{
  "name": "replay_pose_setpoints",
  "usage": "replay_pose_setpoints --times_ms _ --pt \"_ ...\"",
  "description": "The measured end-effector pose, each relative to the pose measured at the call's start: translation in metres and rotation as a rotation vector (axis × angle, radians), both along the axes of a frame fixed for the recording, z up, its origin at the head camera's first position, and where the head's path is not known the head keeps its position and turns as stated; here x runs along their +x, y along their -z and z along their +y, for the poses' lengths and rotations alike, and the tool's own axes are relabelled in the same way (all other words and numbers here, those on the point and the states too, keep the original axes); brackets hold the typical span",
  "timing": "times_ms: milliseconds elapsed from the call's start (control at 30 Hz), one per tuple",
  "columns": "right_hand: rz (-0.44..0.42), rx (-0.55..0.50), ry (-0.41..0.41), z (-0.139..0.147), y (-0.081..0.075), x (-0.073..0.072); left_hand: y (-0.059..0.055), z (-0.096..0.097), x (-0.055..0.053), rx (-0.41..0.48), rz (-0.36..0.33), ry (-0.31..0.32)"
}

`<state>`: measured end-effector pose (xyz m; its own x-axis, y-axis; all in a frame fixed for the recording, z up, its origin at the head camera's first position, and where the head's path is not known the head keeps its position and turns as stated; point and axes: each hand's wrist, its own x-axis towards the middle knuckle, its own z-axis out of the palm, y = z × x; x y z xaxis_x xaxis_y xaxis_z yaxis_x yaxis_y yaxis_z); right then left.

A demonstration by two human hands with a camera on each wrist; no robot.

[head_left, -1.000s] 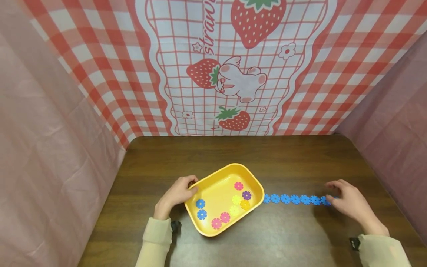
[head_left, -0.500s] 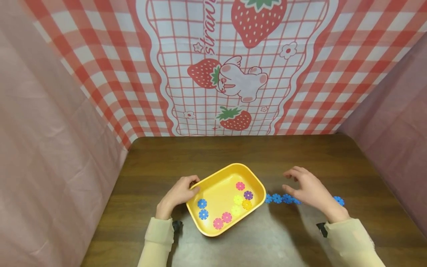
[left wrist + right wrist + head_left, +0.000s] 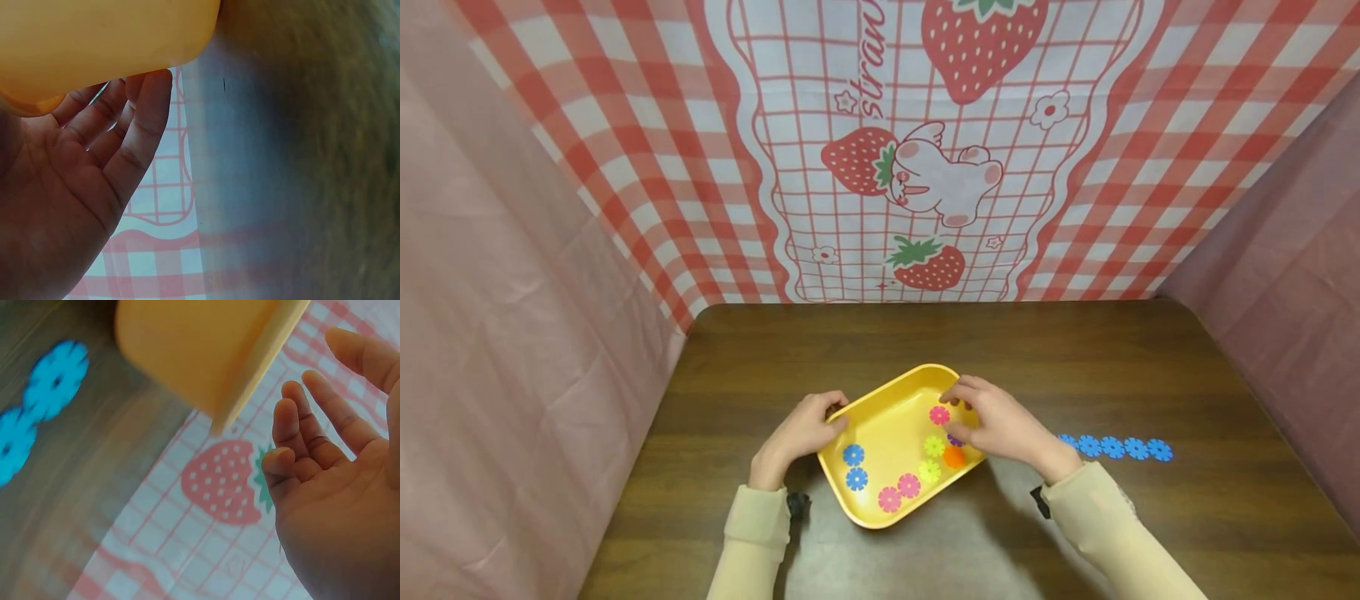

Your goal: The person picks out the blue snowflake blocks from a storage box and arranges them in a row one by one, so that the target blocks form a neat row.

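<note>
My left hand (image 3: pixel 797 437) grips the left end of a yellow plastic tray (image 3: pixel 880 433), thumb over the rim. In the left wrist view its fingers (image 3: pixel 140 125) lie against the tray's outside. Over the tray's right end hovers my right hand (image 3: pixel 1011 429), fingers loosely bent and holding nothing; the right wrist view shows its bare palm (image 3: pixel 337 506). Inside the tray lie notched plastic discs: blue (image 3: pixel 857 479), pink (image 3: pixel 890 499), yellow-green (image 3: pixel 929 472), orange (image 3: pixel 954 457) and a purple one partly hidden by the right thumb.
To the right of the tray, a straight row of blue notched discs (image 3: pixel 1112 447) lies on the brown wooden table (image 3: pixel 760 350); the right hand and wrist cover its left part. A strawberry-print cloth (image 3: pixel 925 183) hangs behind the table, with pink curtains on both sides.
My right hand has moved left from the far end of the blue row, across it, to above the tray. The left hand keeps its hold on the tray.
</note>
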<state>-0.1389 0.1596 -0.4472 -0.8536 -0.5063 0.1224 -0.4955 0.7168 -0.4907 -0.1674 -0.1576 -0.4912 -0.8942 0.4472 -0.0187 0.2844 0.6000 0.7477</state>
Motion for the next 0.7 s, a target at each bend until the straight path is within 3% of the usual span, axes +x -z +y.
replay_pose_setpoints --times_ms 367,533,700 --pt "-0.052 0.003 -0.126 -0.050 0.012 -0.014 -0.001 -0.001 -0.001 0.018 0.028 0.019" --pt "-0.120 0.039 -0.170 -0.074 0.016 -0.017 -0.001 -0.001 -0.002 0.018 0.002 0.020" --pt "-0.126 0.084 -0.215 -0.097 0.020 -0.017 0.000 -0.002 -0.002 0.028 0.006 0.032"
